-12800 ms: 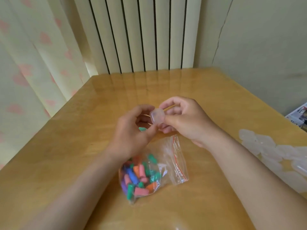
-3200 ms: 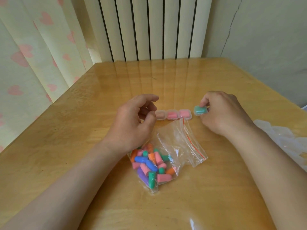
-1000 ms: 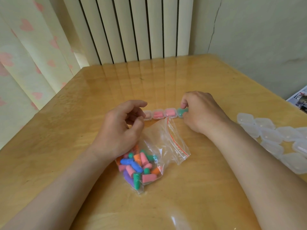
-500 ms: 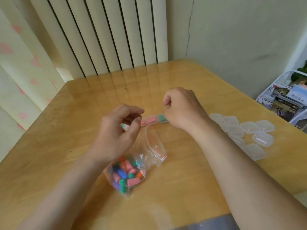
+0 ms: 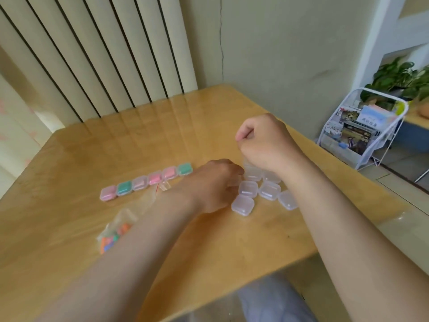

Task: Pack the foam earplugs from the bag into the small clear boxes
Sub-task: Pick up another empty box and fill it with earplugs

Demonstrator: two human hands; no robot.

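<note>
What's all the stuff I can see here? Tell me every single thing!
Filled boxes: six, pink or green inside, in a row on the table.
Empty boxes: at least six, clear, clustered by the hands; some hidden.
Bag: one, clear, colourful earplugs inside, partly behind the left forearm.
Table: one, yellow wood.
Slatted panel: one, cream with dark gaps, behind the table.
Rack: one, white wire, holding magazines, right of the table.
Plant: green, behind the rack.
Left hand: fingers at the empty boxes.
Right hand: fingers curled, above the empty boxes.
</note>
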